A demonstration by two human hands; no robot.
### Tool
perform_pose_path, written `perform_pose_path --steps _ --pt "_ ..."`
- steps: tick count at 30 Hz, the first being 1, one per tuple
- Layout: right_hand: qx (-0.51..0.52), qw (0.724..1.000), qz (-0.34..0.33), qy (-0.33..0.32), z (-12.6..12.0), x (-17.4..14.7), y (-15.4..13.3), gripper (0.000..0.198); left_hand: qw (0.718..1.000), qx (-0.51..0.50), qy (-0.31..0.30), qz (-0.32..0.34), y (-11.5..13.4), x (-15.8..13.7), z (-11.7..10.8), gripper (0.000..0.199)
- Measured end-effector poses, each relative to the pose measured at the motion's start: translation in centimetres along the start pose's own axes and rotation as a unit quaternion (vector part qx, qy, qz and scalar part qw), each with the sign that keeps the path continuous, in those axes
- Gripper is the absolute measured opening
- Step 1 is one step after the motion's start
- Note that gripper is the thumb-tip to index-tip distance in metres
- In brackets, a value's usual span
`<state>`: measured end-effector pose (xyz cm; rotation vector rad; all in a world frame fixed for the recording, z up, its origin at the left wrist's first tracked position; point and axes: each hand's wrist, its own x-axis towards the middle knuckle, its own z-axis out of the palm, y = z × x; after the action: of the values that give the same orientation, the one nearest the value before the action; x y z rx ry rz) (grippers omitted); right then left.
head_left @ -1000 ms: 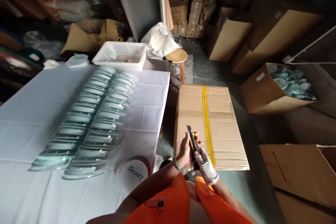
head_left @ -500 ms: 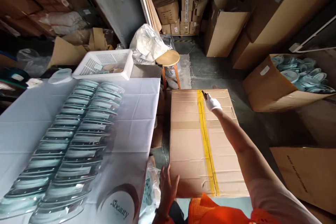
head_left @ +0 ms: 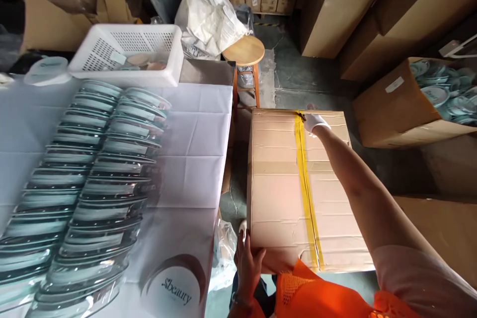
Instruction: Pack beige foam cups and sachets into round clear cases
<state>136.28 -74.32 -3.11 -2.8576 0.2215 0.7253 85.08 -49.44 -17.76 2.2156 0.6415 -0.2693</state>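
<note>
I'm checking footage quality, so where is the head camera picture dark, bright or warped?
Head view: daylight falls on the white tablecloth and taped carton; the upper corners sink into shadow; wide-angle lens bends the table's edge; the gloved right hand is small but fairly sharp.

A matt brown cardboard box (head_left: pixel 283 184) is sealed along its middle with glossy yellow plastic tape (head_left: pixel 306 189). Left of the box, creased white cloth (head_left: pixel 194 159) is covered with glossy clear plastic lids (head_left: pixel 97 169); beyond the box, a smooth wooden stool (head_left: pixel 244 52) is seen.
</note>
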Motion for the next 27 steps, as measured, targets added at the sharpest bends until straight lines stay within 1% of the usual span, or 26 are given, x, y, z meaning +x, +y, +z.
perform_pose_path --steps 2,4,7,9,11,13,16,19,21,23,25,27 --pt "-0.008 1.000 0.021 -0.013 0.5 -1.5 -0.6 0.040 1.000 -0.004 -0.013 0.001 0.6 0.2 -0.5 0.081" --pt "-0.010 0.999 0.030 -0.026 1.4 -3.6 -0.9 0.040 0.999 -0.003 -0.039 0.006 1.3 0.4 -1.2 0.078" --pt "-0.007 0.996 0.052 -0.066 3.1 -7.7 -0.3 0.037 0.996 -0.001 -0.088 0.006 2.4 0.8 -2.3 0.074" --pt "-0.010 0.991 0.073 -0.116 4.6 -11.3 0.7 0.035 0.994 0.001 -0.108 0.008 3.1 1.0 -3.1 0.071" --pt "-0.018 0.981 0.089 -0.171 6.3 -15.4 1.7 0.035 0.993 0.001 -0.117 0.023 3.6 1.2 -3.8 0.069" --pt "-0.026 0.974 0.092 -0.206 8.1 -19.7 2.7 0.038 0.991 0.003 -0.127 0.041 3.8 1.4 -4.3 0.066" --pt "-0.047 0.973 0.082 -0.210 10.7 -26.2 3.9 0.042 0.988 0.010 -0.146 0.057 3.9 1.4 -5.1 0.066" --pt "-0.062 0.969 0.092 -0.223 13.0 -32.4 4.9 0.045 0.986 0.020 -0.151 0.074 4.5 1.4 -5.8 0.076" --pt "-0.054 0.964 0.102 -0.238 14.2 -36.3 5.6 0.045 0.980 0.038 -0.153 0.120 5.5 1.8 -6.1 0.080" --pt "-0.044 0.962 0.110 -0.246 15.2 -39.8 6.0 0.045 0.966 0.071 -0.162 0.186 7.4 2.7 -5.9 0.074" --pt "-0.030 0.963 0.117 -0.242 16.3 -42.5 6.3 0.043 0.946 0.113 -0.170 0.254 10.0 3.9 -5.0 0.062" --pt "-0.007 0.966 0.127 -0.225 17.4 -44.5 6.3 0.043 0.918 0.147 -0.179 0.323 13.0 4.9 -3.5 0.057"
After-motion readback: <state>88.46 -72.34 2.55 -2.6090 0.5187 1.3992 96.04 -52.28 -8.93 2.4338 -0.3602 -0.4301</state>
